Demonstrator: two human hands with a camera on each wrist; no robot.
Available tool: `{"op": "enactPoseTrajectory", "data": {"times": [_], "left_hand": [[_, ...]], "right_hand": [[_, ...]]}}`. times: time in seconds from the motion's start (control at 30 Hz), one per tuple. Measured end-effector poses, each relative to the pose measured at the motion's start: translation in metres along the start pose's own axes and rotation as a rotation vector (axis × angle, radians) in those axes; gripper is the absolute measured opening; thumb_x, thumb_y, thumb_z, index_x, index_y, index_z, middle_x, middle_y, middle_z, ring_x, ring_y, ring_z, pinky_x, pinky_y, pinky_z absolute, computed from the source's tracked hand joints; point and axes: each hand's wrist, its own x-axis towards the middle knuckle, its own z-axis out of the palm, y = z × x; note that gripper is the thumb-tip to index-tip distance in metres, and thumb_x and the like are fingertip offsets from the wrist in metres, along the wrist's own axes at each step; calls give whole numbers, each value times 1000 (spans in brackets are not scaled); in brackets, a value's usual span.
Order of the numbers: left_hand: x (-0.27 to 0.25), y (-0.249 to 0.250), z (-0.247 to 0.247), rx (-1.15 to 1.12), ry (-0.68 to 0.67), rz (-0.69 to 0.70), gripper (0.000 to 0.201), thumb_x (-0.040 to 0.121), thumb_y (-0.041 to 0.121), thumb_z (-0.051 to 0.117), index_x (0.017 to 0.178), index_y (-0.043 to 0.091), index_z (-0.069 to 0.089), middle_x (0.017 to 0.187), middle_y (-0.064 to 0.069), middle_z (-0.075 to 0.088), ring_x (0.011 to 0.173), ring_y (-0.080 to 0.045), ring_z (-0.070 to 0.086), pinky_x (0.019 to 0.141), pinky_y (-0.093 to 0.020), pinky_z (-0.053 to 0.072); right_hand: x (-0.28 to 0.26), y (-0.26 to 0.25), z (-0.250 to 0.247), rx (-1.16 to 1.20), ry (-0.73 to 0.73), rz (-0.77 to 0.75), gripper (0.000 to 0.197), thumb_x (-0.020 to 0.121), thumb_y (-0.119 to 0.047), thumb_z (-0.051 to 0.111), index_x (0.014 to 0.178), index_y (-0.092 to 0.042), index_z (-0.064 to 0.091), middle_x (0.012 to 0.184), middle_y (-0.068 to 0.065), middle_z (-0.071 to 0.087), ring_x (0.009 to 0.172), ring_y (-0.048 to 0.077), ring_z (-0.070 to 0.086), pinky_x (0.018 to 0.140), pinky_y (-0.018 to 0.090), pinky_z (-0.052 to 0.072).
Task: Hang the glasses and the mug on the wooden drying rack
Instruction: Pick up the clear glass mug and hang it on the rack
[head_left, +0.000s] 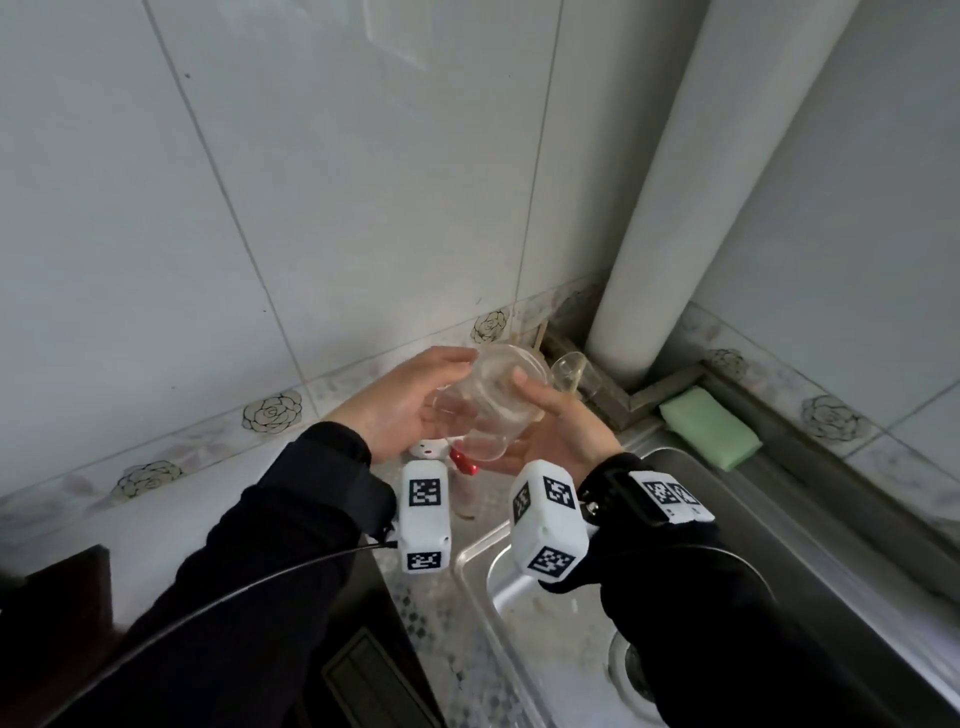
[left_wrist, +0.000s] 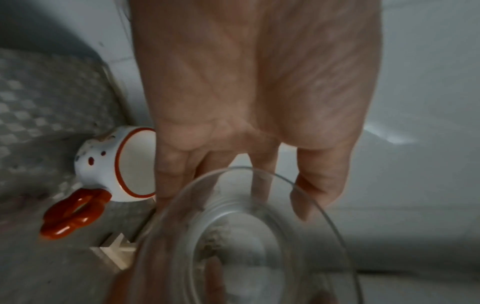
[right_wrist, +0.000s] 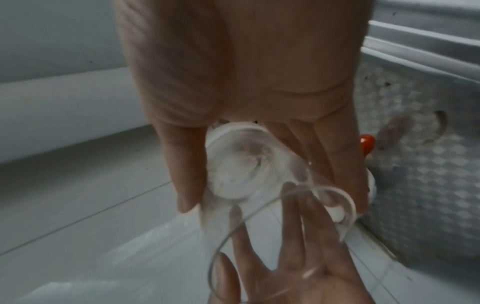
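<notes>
I hold a clear glass (head_left: 488, 400) (left_wrist: 246, 236) (right_wrist: 259, 185) tilted between both hands above the counter corner. My right hand (head_left: 550, 426) (right_wrist: 246, 72) grips its base end, thumb on top and fingers underneath. My left hand (head_left: 410, 400) (left_wrist: 246, 92) (right_wrist: 285, 277) rests against its open rim end with fingers nearly straight. A white mug (head_left: 431, 449) (left_wrist: 109, 164) with a red handle (right_wrist: 367, 142) stands on the counter below my hands. Behind the held glass, a second glass (head_left: 571, 371) sits tipped on the wooden rack (head_left: 542, 335), which is mostly hidden.
A steel sink (head_left: 571, 649) lies at lower right, with a green sponge (head_left: 709, 428) on its back ledge. A thick white pipe (head_left: 675, 208) rises in the wall corner just behind the rack. A dark stove top (head_left: 363, 675) borders the counter at lower left.
</notes>
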Motion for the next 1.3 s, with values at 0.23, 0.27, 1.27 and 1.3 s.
{"op": "enactPoseTrajectory", "data": {"times": [0.23, 0.27, 1.27, 1.3], "left_hand": [[47, -11, 18, 466, 313, 219, 19, 97, 21, 45, 93, 21, 64, 94, -4, 67, 94, -28, 65, 89, -40, 54], [52, -16, 19, 644, 327, 222, 20, 97, 20, 45, 100, 19, 65, 102, -4, 68, 98, -25, 64, 90, -37, 50], [122, -52, 36, 1283, 127, 310, 31, 94, 6, 40, 104, 4, 69, 97, -17, 73, 90, -34, 68, 82, -48, 53], [123, -52, 35, 1281, 132, 312, 31, 94, 7, 40, 103, 4, 69, 96, -17, 73, 89, -33, 68, 82, -48, 54]], "right_hand": [[10, -15, -37, 48, 229, -218, 79, 63, -21, 79, 133, -16, 43, 129, 25, 54, 92, 36, 61, 70, 40, 58], [13, -19, -43, 54, 278, -258, 83, 62, -19, 79, 134, -16, 40, 125, 22, 55, 88, 33, 61, 67, 39, 58], [64, -26, -84, 5, 681, -437, 87, 66, -6, 78, 133, -31, 29, 126, 13, 52, 106, 33, 62, 90, 54, 52], [64, -26, -84, 0, 685, -441, 89, 65, -7, 78, 135, -32, 28, 126, 13, 52, 106, 32, 61, 91, 53, 52]]}}
